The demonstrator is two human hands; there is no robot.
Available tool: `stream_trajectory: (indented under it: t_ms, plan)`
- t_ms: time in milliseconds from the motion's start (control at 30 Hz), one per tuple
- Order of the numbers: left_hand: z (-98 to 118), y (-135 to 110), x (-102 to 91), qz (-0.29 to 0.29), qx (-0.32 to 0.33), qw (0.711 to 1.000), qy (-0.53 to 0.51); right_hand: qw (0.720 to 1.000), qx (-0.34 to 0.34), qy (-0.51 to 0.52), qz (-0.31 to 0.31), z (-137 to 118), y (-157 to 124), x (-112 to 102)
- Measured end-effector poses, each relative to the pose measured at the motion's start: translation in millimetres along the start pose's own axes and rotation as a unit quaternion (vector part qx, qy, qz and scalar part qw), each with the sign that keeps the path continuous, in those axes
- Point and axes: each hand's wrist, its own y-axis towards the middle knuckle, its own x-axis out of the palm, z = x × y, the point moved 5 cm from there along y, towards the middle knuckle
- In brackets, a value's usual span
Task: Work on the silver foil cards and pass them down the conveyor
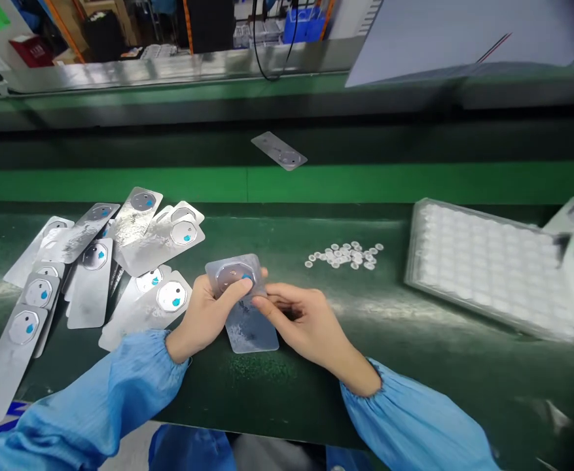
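Observation:
My left hand (208,314) grips a silvery rectangular plate (248,327) with a round recess near its top, thumb pressed on the recess. My right hand (299,320) is at the plate's right edge with fingers curled and pinched near the recess; what the fingertips hold is too small to make out. Both arms wear blue sleeves. The plate rests tilted over the dark green bench surface (316,366).
A heap of similar silvery plates (105,268), several with blue marks in their round recesses, lies at left. A small pile of white rings (346,255) sits mid-bench. A clear moulded tray (483,265) stands at right. One plate (279,152) lies on the green conveyor behind.

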Motion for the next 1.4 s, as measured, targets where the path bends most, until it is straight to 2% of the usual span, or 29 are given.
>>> stream_trajectory:
  t_ms: [100, 233, 300, 433, 600, 833, 1167, 1400]
  plan:
    - [-2.3, -1.1, -0.6, 0.015, -0.012, 1.0, 0.002, 0.998, -0.023, -0.044, 0.029, 1.0, -5.9, -2.4]
    - [-2.4, -4.1, 3.0, 0.004, -0.035, 0.999, 0.023, 0.979, -0.088, -0.096, 0.158, -8.4, -14.5, -19.8]
    - [-1.7, -4.8, 5.5, -0.005, -0.038, 0.999, 0.031, 0.961, -0.138, -0.145, 0.192, -16.9, -18.2, -23.8]
    - [1.6, -4.8, 7.1, 0.003, -0.004, 0.997, 0.071, 0.933, -0.217, -0.24, 0.155, -28.8, -21.0, -15.8]
    - [0.9, -6.3, 10.7, -0.012, -0.001, 0.995, 0.098, 0.911, -0.23, -0.316, 0.135, -25.1, -24.4, -9.6]
    - [-1.4, -10.6, 14.8, -0.056, 0.025, 0.987, 0.149, 0.914, -0.219, -0.318, 0.127, -23.3, -23.9, -11.4]
    - [-5.3, -13.1, 12.8, -0.064, 0.039, 0.98, 0.186, 0.913, -0.208, -0.329, 0.123, -21.9, -23.0, -10.8]
    - [-3.8, -11.5, 13.9, -0.07, 0.027, 0.985, 0.152, 0.909, -0.211, -0.339, 0.123, -21.0, -22.6, -8.1]
